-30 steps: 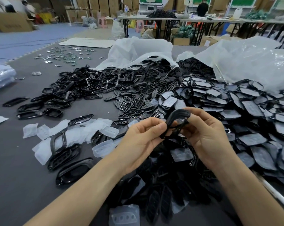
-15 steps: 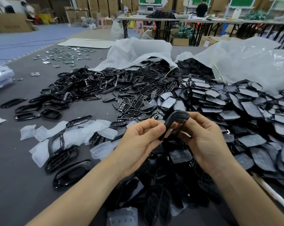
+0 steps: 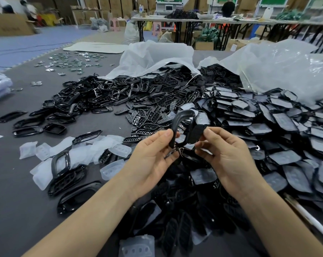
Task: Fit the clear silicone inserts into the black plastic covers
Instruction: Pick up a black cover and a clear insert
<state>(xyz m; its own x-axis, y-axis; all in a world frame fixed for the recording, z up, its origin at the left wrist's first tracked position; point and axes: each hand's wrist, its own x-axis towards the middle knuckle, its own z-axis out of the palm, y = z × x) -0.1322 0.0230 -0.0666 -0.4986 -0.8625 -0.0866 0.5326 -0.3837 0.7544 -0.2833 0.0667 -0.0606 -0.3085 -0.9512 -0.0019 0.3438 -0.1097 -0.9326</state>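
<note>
Item: glossy black loop-shaped plastic cover (image 3: pixel 175 126), held upright above the middle of the grey desk (image 3: pixel 17 201), over the heap. Your left hand (image 3: pixel 153 156) pinches its lower left limb between thumb and forefinger. Your right hand (image 3: pixel 229 156) pinches a dark flat piece (image 3: pixel 197 134) that touches the loop's right side; whether that piece carries an insert cannot be told. Handling, as judged: the cover looks light, thin and stiff, with a slick finish. Take it by the edges of the rim, not the polished face, and avoid twisting the narrow limbs, which may snap. Companion stock: clear soft silicone inserts (image 3: pixel 119 150), loose toward the desk's left side, and another insert (image 3: pixel 138 245) at the near edge. These look floppy and slightly tacky, so pinch one by a corner and press it in from the middle outward. Also on the desk: an unsorted heap of black covers (image 3: pixel 119 95) toward the far edge, a heap of covers backed with pale inserts (image 3: pixel 281 123) toward the right edge, and crumpled clear plastic bags (image 3: pixel 286 67) behind them.
</note>
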